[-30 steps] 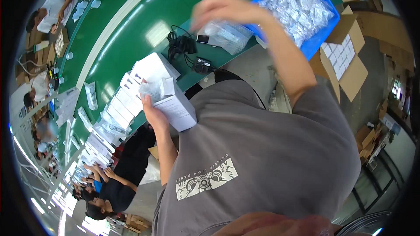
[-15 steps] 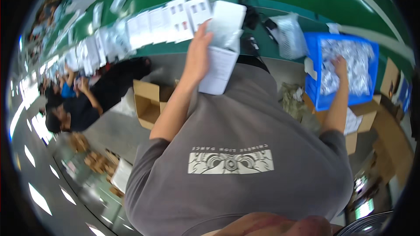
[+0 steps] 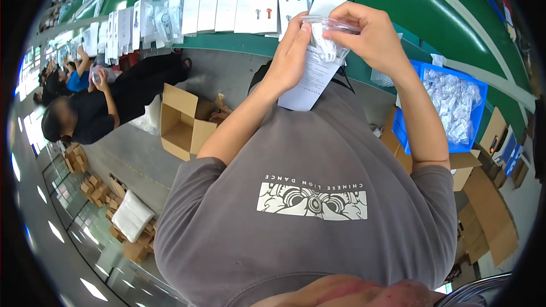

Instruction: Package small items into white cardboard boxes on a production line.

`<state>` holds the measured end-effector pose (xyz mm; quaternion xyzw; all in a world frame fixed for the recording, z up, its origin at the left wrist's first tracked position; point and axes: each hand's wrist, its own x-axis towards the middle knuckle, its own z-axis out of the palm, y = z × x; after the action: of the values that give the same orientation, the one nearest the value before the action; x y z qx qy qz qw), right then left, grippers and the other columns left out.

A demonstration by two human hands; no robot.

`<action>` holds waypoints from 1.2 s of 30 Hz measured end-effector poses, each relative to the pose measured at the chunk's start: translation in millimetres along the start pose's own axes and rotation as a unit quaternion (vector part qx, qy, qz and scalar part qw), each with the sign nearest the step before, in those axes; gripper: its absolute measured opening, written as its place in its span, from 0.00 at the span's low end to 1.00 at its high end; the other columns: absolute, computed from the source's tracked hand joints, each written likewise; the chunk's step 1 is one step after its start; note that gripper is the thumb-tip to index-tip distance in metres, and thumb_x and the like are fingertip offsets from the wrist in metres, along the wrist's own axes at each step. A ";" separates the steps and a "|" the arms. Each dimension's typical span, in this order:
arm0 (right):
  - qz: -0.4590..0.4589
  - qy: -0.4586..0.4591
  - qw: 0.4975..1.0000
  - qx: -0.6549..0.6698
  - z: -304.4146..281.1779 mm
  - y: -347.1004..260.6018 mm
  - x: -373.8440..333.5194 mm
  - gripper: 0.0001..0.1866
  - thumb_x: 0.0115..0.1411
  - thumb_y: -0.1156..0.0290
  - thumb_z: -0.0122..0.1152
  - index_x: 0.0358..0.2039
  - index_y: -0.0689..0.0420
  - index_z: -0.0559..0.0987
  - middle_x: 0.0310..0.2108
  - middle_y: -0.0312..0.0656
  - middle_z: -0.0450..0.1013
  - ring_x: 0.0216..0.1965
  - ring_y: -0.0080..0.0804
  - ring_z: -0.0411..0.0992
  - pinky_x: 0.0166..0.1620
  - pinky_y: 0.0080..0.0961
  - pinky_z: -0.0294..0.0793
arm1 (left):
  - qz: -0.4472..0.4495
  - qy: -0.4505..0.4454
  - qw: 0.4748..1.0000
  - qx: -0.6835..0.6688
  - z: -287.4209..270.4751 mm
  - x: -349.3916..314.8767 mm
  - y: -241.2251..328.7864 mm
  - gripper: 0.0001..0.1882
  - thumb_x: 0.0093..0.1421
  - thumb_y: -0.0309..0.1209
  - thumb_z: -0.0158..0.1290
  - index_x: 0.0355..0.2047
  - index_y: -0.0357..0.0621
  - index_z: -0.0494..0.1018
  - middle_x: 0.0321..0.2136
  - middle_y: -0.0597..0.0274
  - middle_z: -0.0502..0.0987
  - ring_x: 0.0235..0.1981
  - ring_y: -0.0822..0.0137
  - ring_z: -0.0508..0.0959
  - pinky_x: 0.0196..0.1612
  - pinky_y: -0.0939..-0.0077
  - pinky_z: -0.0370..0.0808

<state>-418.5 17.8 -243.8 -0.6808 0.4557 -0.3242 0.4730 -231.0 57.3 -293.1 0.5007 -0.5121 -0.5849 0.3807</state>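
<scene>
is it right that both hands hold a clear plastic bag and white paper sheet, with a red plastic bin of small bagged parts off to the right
Not quite: the head view shows the plastic bin is blue, not red. The rest holds: the left hand and right hand hold the clear plastic bag against the white paper sheet.

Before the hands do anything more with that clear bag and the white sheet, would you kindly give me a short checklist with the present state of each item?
1. Both hands on the clear plastic bag: ok; left hand and right hand pinch its top edge.
2. Bag mouth open: cannot tell; the fingers cover the top edge.
3. Bag contents: ok; a small white item shows inside.
4. White paper sheet secured: ok; it is held behind the bag against the left hand.
5. Blue bin of bagged parts near the right arm: ok.
6. Open cardboard box on the floor at the left: ok.
</scene>
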 end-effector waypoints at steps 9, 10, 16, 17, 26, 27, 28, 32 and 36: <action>-0.031 -0.070 0.996 0.051 18.4 3.4 20.9 0.06 0.56 0.79 0.69 0.32 0.64 0.79 0.31 0.35 0.76 0.34 0.16 0.72 0.37 0.17 0.71 | 0.063 0.033 0.997 -0.033 -18.2 -20.2 -0.7 0.29 0.75 0.47 0.31 0.65 0.39 0.57 0.53 0.51 0.71 0.54 0.64 0.70 0.59 0.71 0.65; -0.008 -0.120 0.992 0.047 18.5 0.4 20.3 0.06 0.57 0.79 0.68 0.32 0.64 0.78 0.31 0.35 0.76 0.34 0.16 0.72 0.37 0.18 0.71 | 0.071 0.036 0.996 -0.027 -21.3 -21.3 -2.7 0.29 0.75 0.48 0.31 0.65 0.39 0.56 0.52 0.52 0.71 0.52 0.65 0.71 0.58 0.71 0.65; -0.118 -0.294 0.941 -0.116 9.8 -13.0 28.4 0.07 0.61 0.74 0.61 0.35 0.66 0.78 0.32 0.40 0.76 0.36 0.25 0.72 0.41 0.26 0.73 | 0.069 0.059 0.996 0.007 -26.7 -21.4 -3.9 0.25 0.75 0.46 0.33 0.64 0.42 0.55 0.46 0.54 0.72 0.45 0.67 0.71 0.53 0.70 0.67; -0.067 -0.335 0.935 -0.096 3.6 -13.1 28.7 0.09 0.62 0.72 0.60 0.36 0.66 0.78 0.33 0.41 0.76 0.37 0.28 0.72 0.42 0.28 0.72 | 0.046 0.050 0.998 -0.017 -25.9 -22.0 -2.5 0.24 0.75 0.44 0.34 0.63 0.42 0.55 0.45 0.54 0.71 0.45 0.67 0.71 0.53 0.71 0.67; -0.142 -0.322 0.934 -0.066 20.4 -22.7 33.3 0.17 0.60 0.68 0.55 0.44 0.65 0.80 0.37 0.50 0.77 0.40 0.39 0.73 0.45 0.34 0.73 | 0.099 0.041 0.993 -0.050 -33.4 -26.3 -17.4 0.21 0.71 0.37 0.46 0.58 0.43 0.55 0.47 0.55 0.66 0.45 0.68 0.70 0.51 0.72 0.68; -0.141 -0.322 0.934 -0.065 19.4 -22.8 34.4 0.17 0.60 0.68 0.55 0.44 0.65 0.80 0.37 0.50 0.77 0.40 0.39 0.73 0.45 0.34 0.73 | 0.112 0.033 0.990 -0.082 -35.3 -28.3 -18.8 0.22 0.70 0.36 0.48 0.58 0.43 0.56 0.49 0.55 0.66 0.45 0.68 0.70 0.51 0.72 0.68; -0.102 -0.398 0.902 -0.133 17.2 -25.7 39.9 0.16 0.60 0.68 0.55 0.44 0.64 0.81 0.37 0.50 0.77 0.41 0.38 0.73 0.45 0.33 0.73 | 0.111 0.033 0.990 -0.082 -37.2 -29.2 -20.7 0.22 0.70 0.36 0.48 0.58 0.43 0.56 0.49 0.55 0.66 0.45 0.68 0.70 0.51 0.72 0.68; -0.048 -0.480 0.859 -0.169 17.8 -29.6 46.7 0.13 0.59 0.70 0.55 0.41 0.64 0.80 0.39 0.48 0.76 0.44 0.37 0.71 0.47 0.32 0.72 | 0.107 -0.031 0.993 -0.043 -48.1 -32.1 -24.1 0.21 0.67 0.35 0.52 0.56 0.42 0.62 0.51 0.57 0.65 0.46 0.69 0.69 0.52 0.72 0.69; -0.095 -0.365 0.926 0.016 2.8 -15.5 44.6 0.09 0.59 0.74 0.55 0.36 0.65 0.79 0.40 0.45 0.75 0.46 0.36 0.69 0.49 0.34 0.69 | 0.122 0.004 0.985 -0.124 -68.5 -36.0 -19.5 0.17 0.65 0.33 0.54 0.51 0.40 0.69 0.50 0.60 0.66 0.47 0.69 0.69 0.53 0.72 0.68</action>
<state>-394.5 -20.5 -229.8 -0.7845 0.1787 -0.1041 0.5846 -155.3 80.5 -303.4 0.3862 -0.4909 -0.5910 0.5105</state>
